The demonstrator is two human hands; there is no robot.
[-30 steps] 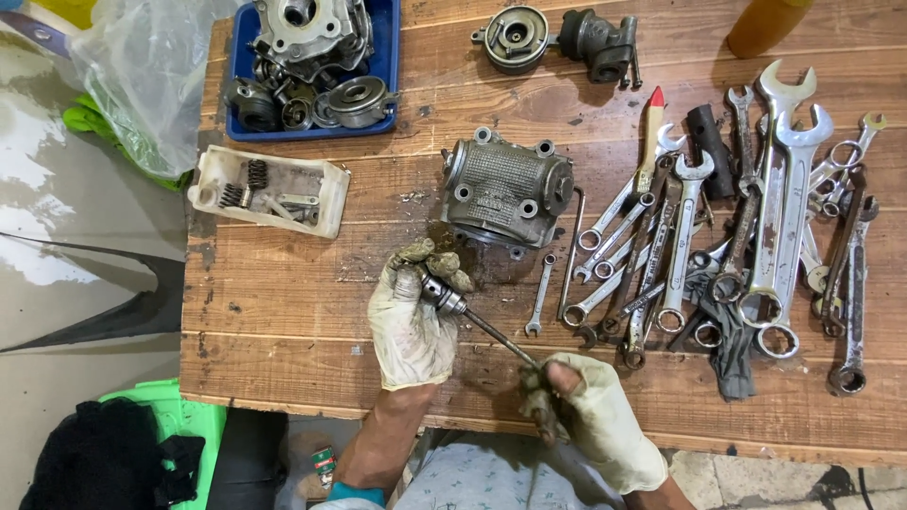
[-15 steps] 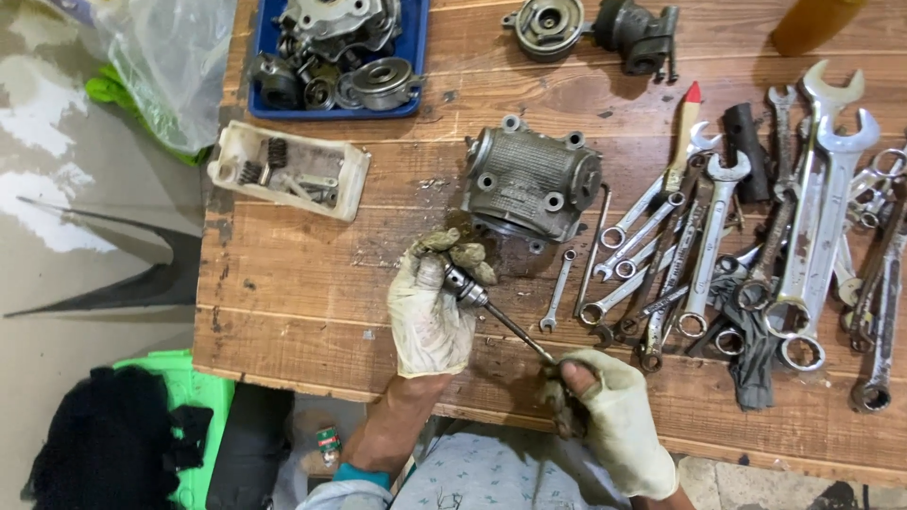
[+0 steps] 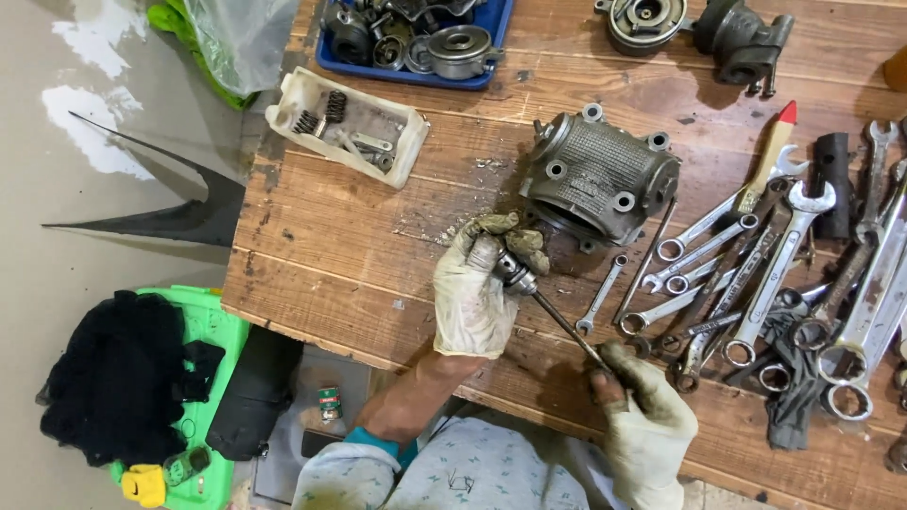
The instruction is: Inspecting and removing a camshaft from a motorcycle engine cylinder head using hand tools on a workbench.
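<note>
Both grimy gloved hands are closed on a thin steel valve: left hand (image 3: 475, 295) pinching its head end, right hand (image 3: 645, 422) curled round the stem, valve (image 3: 553, 310) just in front of the ribbed grey cylinder head (image 3: 600, 179). White plastic tray (image 3: 295, 95) holds 2 coil springs (image 3: 321, 111), blue bin (image 3: 496, 28) has round metal parts.

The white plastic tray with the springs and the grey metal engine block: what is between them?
Only bare wooden tabletop between the white plastic tray and the grey metal engine block, with some small crumbs of dirt, in the head view.
</note>
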